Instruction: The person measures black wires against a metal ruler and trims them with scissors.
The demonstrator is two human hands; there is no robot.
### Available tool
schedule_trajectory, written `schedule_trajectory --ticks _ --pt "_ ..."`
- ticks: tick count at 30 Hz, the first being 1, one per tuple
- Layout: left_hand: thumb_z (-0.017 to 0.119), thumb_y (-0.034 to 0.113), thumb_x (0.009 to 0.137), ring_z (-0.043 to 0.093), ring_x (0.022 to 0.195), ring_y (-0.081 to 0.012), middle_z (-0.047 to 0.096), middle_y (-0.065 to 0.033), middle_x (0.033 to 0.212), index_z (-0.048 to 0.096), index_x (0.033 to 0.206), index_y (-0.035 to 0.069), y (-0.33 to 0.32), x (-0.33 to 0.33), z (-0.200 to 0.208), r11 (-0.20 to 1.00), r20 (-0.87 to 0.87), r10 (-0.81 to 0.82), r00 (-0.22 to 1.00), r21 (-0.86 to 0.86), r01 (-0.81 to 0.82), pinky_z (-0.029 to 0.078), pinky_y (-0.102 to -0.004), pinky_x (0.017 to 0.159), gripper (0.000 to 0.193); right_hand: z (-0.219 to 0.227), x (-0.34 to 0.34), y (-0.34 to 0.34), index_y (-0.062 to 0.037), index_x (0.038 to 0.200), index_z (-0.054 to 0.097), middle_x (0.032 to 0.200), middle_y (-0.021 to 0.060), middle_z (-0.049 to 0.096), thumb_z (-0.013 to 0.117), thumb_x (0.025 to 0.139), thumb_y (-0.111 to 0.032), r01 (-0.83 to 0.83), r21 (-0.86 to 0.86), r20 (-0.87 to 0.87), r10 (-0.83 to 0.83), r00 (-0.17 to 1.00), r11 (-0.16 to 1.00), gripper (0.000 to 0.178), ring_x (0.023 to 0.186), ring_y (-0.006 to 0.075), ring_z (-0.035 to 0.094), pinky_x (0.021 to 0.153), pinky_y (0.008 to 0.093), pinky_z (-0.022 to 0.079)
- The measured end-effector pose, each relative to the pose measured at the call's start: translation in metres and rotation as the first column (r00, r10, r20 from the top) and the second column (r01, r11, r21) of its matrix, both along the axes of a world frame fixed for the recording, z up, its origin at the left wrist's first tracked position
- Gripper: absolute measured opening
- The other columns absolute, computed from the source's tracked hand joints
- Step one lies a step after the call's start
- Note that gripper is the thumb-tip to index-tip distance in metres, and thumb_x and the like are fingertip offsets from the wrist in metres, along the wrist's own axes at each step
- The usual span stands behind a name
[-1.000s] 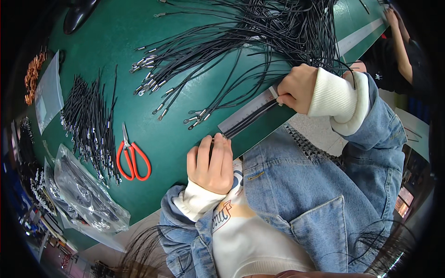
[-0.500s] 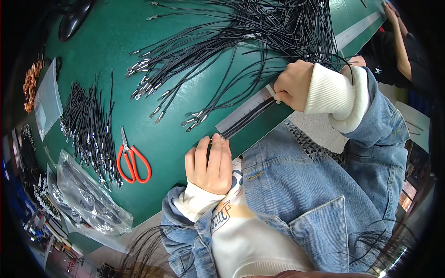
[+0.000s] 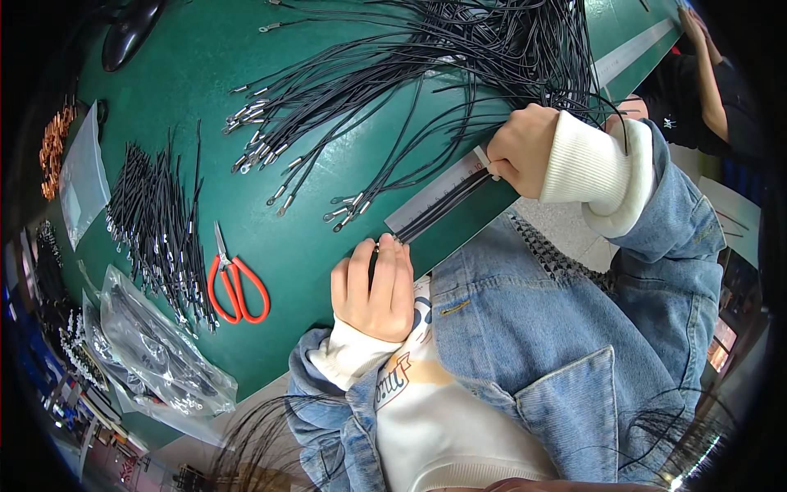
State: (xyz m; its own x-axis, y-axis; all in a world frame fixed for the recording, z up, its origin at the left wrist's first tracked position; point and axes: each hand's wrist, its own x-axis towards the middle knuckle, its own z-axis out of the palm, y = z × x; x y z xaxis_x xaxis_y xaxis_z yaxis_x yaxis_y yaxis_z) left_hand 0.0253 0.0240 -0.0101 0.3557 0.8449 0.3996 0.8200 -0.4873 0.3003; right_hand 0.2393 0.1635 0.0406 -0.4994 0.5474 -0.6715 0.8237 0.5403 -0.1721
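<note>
Several black wires (image 3: pixel 444 205) lie stretched along a metal ruler (image 3: pixel 426 197) near the table's edge. My left hand (image 3: pixel 373 291) is closed on their lower-left end, its fingertips at the ruler's end. At the other end my right hand (image 3: pixel 522 153) pinches the wires between curled fingers. Beyond the ruler spreads a large heap of long black wires (image 3: pixel 385 70) with metal ring terminals. Some loose wire ends with terminals (image 3: pixel 348 211) rest just above the ruler. What lies under my left fingers is partly hidden.
Red-handled cutters (image 3: pixel 234 287) lie left of my left hand, beside a pile of short black wires (image 3: pixel 156 221). Clear plastic bags (image 3: pixel 160 344) and copper-coloured parts (image 3: pixel 56 152) sit at far left. A second ruler (image 3: pixel 635 53) and another person's arm (image 3: pixel 705 78) are at top right.
Both hands keep their hold on the wires along the ruler. The whole view has shifted very slightly; nothing else visibly differs.
</note>
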Motion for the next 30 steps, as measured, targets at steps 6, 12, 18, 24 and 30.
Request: schedule_trajectory --ticks 6,12,18,24,30 --pt "0.071 -0.002 0.067 0.06 0.08 -0.0285 0.064 -0.0125 0.089 0.064 0.082 -0.006 -0.002 -0.001 -0.001 1.0 0.006 0.005 1.0 0.001 -0.005 0.045 -0.036 0.063 0.017 0.0 0.001 -0.002 -0.006 0.067 0.064 0.062 0.0115 0.062 0.057 0.074 -0.012 -0.003 0.026 -0.083 0.005 0.997 1.0 0.012 0.059 0.0287 0.062 0.058 0.0356 0.05" --pt "0.072 -0.002 0.067 0.06 0.08 -0.0285 0.065 -0.0124 0.089 0.064 0.083 -0.005 -0.001 -0.002 -0.001 1.0 0.017 0.001 1.0 0.006 -0.001 0.045 -0.0355 0.063 0.018 -0.001 0.004 -0.003 -0.0059 0.067 0.064 0.061 0.0115 0.061 0.057 0.074 -0.012 -0.008 0.026 -0.12 0.011 0.993 1.0 0.012 0.057 0.0281 0.062 0.056 0.0357 0.05" --pt "0.072 -0.003 0.066 0.06 0.079 -0.0289 0.065 -0.0119 0.088 0.065 0.084 -0.005 0.0 -0.001 0.0 1.0 0.079 0.014 0.997 -0.015 -0.012 0.045 -0.0352 0.064 0.019 0.0 0.007 -0.009 -0.0046 0.065 0.063 0.06 0.0125 0.06 0.057 0.074 -0.013 0.041 0.095 -0.189 -0.022 0.982 0.995 0.013 0.057 0.0293 0.061 0.056 0.0367 0.05" --pt "0.072 -0.003 0.066 0.059 0.08 -0.0288 0.064 -0.0119 0.091 0.065 0.084 -0.004 -0.002 -0.003 0.0 1.0 0.068 0.017 0.998 -0.027 -0.016 0.046 -0.0354 0.064 0.02 -0.002 0.003 -0.01 -0.0045 0.067 0.064 0.061 0.0143 0.061 0.058 0.072 -0.013 0.053 0.087 -0.151 -0.04 0.988 0.995 0.011 0.06 0.031 0.063 0.057 0.0374 0.051" --pt "0.073 -0.004 0.065 0.058 0.079 -0.0281 0.064 -0.0112 0.091 0.065 0.084 -0.003 -0.002 -0.004 -0.002 0.999 0.103 0.021 0.994 -0.034 -0.017 0.046 -0.0356 0.065 0.021 -0.002 0.005 -0.012 -0.0032 0.067 0.063 0.061 0.0151 0.06 0.057 0.075 -0.014 0.049 0.092 -0.14 -0.035 0.989 0.995 0.014 0.06 0.0321 0.063 0.057 0.0381 0.051"
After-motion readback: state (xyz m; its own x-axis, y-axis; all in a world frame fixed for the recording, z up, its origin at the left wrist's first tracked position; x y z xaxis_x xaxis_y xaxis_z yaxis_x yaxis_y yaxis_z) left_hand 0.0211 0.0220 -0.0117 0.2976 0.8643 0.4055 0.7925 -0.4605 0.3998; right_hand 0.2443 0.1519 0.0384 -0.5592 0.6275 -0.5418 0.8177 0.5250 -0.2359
